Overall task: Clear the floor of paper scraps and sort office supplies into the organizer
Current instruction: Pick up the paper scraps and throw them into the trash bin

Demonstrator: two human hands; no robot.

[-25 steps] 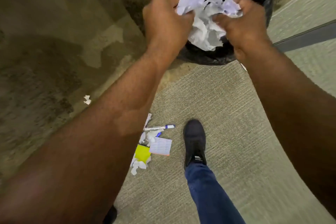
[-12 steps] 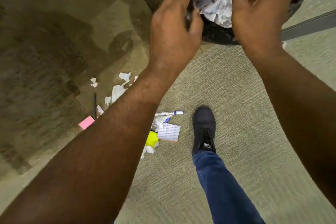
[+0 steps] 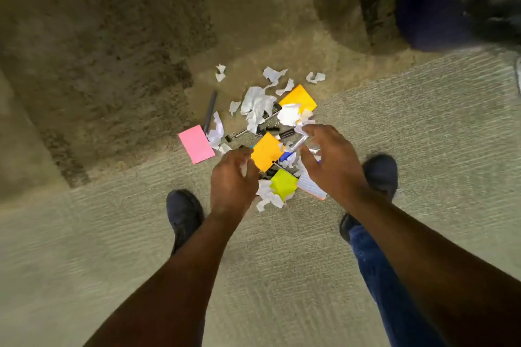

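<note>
Both hands hang over the heap on the floor, holding nothing: the left hand [image 3: 234, 177] has its fingers loosely bent and pointing down, and the right hand [image 3: 328, 160] is spread, fingers apart and relaxed. Between them lies an orange sticky pad [image 3: 266, 151], square and matte, and just below it a lime-yellow sticky pad [image 3: 283, 184] with a crisp edge. A ruled index card [image 3: 310, 184] with fine lines peeks out under the right wrist; its lines are too small to read, and no writing shows anywhere in the heap.

Crumpled white paper scraps [image 3: 258, 105] lie all through the pile, torn and creased, some loose ones scattered farther out toward the dark flooring. Among them sit small black binder clips [image 3: 272, 124] with wire handles, and a second orange sticky pad [image 3: 300, 98] at the far side. To the left, a pink sticky pad [image 3: 196, 144] lies flat, touching the end of a slim dark pen [image 3: 210, 113].

The heap straddles the seam where ribbed, pale carpet [image 3: 423, 121] meets mottled brown flooring [image 3: 112, 51]. Dark shoes stand either side, the left shoe [image 3: 183, 214] and the right shoe [image 3: 380, 172], with a blue denim leg [image 3: 389, 290] above. At the top right corner, blurred, is a bin with a glossy black bag [image 3: 439, 3]
</note>
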